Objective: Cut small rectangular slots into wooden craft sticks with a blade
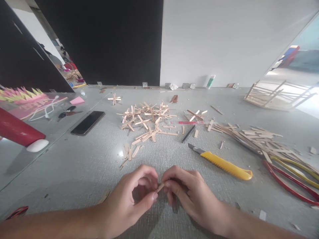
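Observation:
Between my two hands is a short piece of wooden craft stick [160, 187], pinched at both ends. My left hand [139, 196] grips its left end between thumb and fingers. On the other end, the thumb and fingers of my right hand [185, 187] are closed, partly hiding it. Ahead of my hands lies a pile of craft sticks joined into crosses and stars [149, 114]. Cut stick pieces [130, 152] are scattered just in front of my left hand. A yellow utility knife [224, 162] with its blade out rests beyond my right hand.
Loose craft sticks [266, 139] and red-and-yellow-handled shears [291, 179] lie at the right. A black pen [188, 133] is near the middle. To the left are a phone [88, 123], keys [68, 113] and a red cylinder [20, 127]. A glue stick [210, 81] stands by the back panel.

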The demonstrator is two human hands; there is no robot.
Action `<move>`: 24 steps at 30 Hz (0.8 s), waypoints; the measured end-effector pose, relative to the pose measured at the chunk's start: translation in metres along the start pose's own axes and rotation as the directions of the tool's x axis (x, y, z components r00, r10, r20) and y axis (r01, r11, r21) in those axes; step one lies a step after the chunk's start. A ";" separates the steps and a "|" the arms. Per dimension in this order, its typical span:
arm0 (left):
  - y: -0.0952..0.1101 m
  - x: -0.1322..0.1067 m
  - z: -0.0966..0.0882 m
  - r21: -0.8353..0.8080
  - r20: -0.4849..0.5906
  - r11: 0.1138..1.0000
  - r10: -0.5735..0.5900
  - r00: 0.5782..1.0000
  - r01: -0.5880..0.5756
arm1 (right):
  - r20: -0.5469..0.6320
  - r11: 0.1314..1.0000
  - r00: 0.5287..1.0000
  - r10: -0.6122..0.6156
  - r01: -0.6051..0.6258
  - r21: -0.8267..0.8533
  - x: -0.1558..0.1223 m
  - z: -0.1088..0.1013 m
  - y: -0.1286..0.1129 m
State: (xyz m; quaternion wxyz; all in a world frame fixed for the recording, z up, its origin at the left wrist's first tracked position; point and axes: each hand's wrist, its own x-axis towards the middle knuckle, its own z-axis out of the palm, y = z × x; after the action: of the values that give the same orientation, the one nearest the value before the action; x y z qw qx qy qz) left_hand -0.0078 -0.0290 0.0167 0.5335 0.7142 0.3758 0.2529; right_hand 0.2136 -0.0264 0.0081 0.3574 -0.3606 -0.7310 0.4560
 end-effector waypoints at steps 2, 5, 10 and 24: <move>0.000 0.000 0.000 -0.005 -0.017 1.000 -0.003 1.000 0.003 | -0.002 0.999 1.000 0.029 -0.029 0.028 0.001 0.000 -0.001; -0.002 0.000 0.001 -0.018 -0.012 1.000 -0.020 1.000 0.020 | 0.015 0.995 0.997 0.079 -0.080 0.056 0.001 -0.001 -0.001; 0.001 0.002 -0.001 -0.066 0.069 0.997 -0.036 0.997 0.040 | 0.068 0.984 0.988 0.135 -0.142 0.110 0.001 -0.001 0.001; 0.009 0.007 -0.009 -0.125 0.214 0.991 -0.008 0.977 0.036 | 0.089 0.967 0.978 0.190 -0.203 0.156 -0.001 0.001 0.000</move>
State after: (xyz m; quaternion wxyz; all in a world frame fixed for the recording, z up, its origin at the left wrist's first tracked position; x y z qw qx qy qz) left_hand -0.0081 -0.0201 0.0280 0.6183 0.6973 0.3072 0.1927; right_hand 0.2137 -0.0275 0.0076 0.3119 -0.3835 -0.6640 0.5610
